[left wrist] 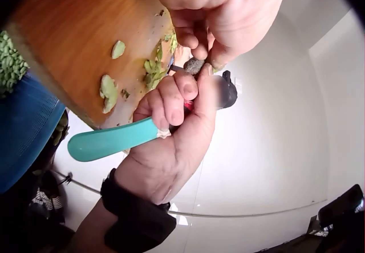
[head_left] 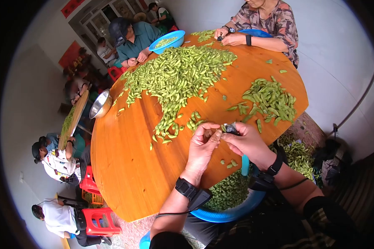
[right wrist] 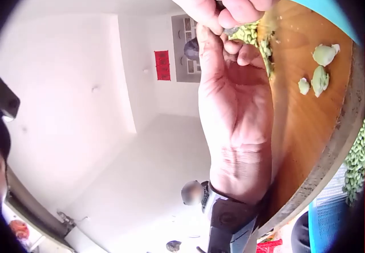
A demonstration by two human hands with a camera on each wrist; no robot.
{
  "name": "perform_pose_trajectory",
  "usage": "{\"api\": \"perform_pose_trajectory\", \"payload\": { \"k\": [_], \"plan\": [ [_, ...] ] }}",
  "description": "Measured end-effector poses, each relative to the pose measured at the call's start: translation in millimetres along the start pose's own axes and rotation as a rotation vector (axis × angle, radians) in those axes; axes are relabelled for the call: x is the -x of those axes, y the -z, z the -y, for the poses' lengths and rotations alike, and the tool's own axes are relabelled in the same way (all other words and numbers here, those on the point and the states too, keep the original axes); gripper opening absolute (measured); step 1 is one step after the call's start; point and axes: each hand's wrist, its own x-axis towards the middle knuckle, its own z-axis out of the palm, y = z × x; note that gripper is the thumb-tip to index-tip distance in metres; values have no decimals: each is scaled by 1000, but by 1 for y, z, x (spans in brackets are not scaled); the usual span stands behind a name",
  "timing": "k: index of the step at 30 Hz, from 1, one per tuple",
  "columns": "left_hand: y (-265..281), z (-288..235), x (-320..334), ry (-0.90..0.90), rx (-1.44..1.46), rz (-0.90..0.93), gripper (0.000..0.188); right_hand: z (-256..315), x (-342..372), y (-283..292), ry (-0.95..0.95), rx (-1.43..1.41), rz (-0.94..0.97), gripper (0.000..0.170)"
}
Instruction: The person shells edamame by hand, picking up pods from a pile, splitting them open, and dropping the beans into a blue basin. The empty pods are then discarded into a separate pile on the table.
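My left hand (head_left: pixel 201 147) meets my right hand (head_left: pixel 251 143) over the counter's near edge (head_left: pixel 237 171)!
Right grips a turquoise handle (left wrist: pixel 114 143); whether left pinches anything, I can't tell.

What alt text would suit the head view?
A person's left hand and right hand, the latter holding a turquoise-handled tool, meet at a wooden table heaped with edamame pods. Below sits a blue basin of shelled beans.

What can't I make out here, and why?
What the left hand pinches, if anything: head view, hidden by its fingers.
Tool, beyond its handle: left wrist view, mostly covered by the right hand.
Basin: left wrist view, cut by left edge.
Patterned-shirt person: head view, upper head cut by top edge.
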Motion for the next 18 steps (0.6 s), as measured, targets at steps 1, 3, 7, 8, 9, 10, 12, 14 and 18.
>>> {"api": "perform_pose_trajectory", "payload": {
  "k": [1,3,7,8,9,10,12,14,18],
  "plan": [
    [-3,0,0,-16,-17,-15,13,0,-1,-1,-5,0,2,19],
    [-1,5,2,-69,-245,-44,13,0,-3,0,70,203,-68,19],
    [-3,-2,9,-95,-632,62,12,-18,-10,11,328,467,-66,17],
    [-2,-4,10,-91,-627,57,12,-16,-8,13,287,417,-1,17],
    [-1,-7,11,33,-542,101,13,-13,-5,13,246,367,66,16],
    [0,-9,12,154,-457,142,16,-6,-2,13,242,368,74,16],
    [-3,-8,15,195,-413,108,16,6,4,14,-2,342,47,16],
    [-4,-9,17,227,-371,80,16,6,2,31,-56,320,78,16],
    [-12,-34,50,96,-983,56,22,-8,-11,84,300,809,-97,23]
  ]
}}
